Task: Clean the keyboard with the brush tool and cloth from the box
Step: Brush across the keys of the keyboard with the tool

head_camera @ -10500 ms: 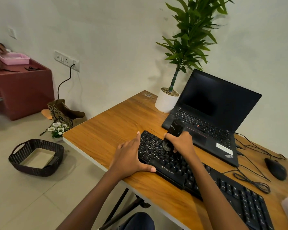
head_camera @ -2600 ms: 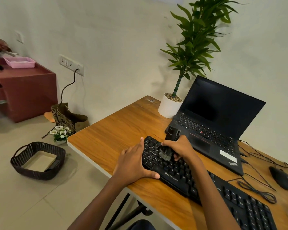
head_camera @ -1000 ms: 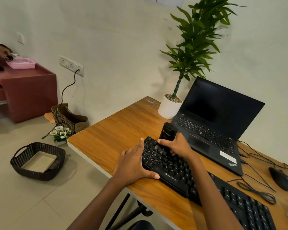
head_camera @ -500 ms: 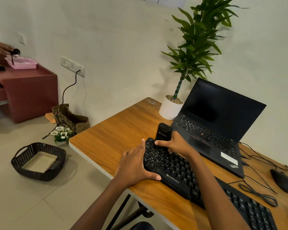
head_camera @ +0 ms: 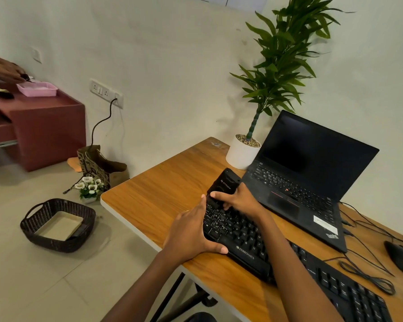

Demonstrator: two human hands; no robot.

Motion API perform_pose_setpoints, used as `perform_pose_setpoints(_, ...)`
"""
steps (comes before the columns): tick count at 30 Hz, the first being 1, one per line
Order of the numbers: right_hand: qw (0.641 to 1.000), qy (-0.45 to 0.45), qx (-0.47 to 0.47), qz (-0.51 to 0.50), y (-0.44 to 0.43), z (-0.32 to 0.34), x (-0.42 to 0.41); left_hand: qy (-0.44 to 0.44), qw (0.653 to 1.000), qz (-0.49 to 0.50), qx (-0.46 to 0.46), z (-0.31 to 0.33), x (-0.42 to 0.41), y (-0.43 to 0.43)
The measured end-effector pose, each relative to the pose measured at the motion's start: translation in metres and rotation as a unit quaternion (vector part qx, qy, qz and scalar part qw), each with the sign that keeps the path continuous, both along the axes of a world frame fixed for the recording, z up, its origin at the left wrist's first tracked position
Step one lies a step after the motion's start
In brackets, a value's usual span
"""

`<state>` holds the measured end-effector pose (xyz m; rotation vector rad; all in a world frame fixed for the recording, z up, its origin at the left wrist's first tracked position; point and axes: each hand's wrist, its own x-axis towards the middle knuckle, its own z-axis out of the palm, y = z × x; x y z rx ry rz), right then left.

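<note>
Two hands work at the keyboard's [head_camera: 254, 247] left end in your head view. Your left hand [head_camera: 191, 233] lies flat and spread over that end, thumb hooked on the front edge, holding nothing else. Your right hand [head_camera: 240, 201] is closed around the brush [head_camera: 223, 185], a black tool tilted up and away from you, its lower end on the top-left keys. The keyboard lies slantwise on the desk [head_camera: 163, 194], its front edge near the desk's front edge. Left of the keyboard the wood is bare up to the rounded corner. Just behind the brush stand the laptop [head_camera: 312, 173] and a white pot [head_camera: 241, 155], so room there is tight. On the floor to the left sits a basket [head_camera: 56, 225]; I cannot make out a cloth. A mouse [head_camera: 400, 257] and cables [head_camera: 368, 273] lie to the right.
</note>
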<state>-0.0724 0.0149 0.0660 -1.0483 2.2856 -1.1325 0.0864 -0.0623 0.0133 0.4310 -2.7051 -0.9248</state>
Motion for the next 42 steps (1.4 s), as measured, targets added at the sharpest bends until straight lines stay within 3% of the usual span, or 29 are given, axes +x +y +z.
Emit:
perform_pose_setpoints(10, 0.979, -0.003, 0.203, 0.026, 0.042, 0.040, -0.014, -0.007, 1.000, -0.004, 0.006, -0.005, -0.003, -0.002)
perform_pose_setpoints(15, 0.988, 0.017, 0.148, 0.040, 0.005, 0.026, 0.000, -0.002, 1.000, -0.003, 0.013, -0.004, -0.002, -0.001)
perform_pose_setpoints(19, 0.998, 0.039, 0.044, 0.032, -0.024, 0.008, 0.008, -0.002, 1.000, 0.001, 0.016, -0.006, -0.004, -0.002)
perform_pose_setpoints(32, 0.982, -0.010, 0.185, 0.040, 0.047, 0.040, -0.016, 0.001, 1.000, 0.003, 0.009, -0.011, -0.006, -0.003)
perform_pose_setpoints(42, 0.999, 0.026, 0.033, 0.030, -0.016, 0.006, 0.010, -0.004, 1.000, 0.010, 0.008, -0.010, -0.007, -0.003)
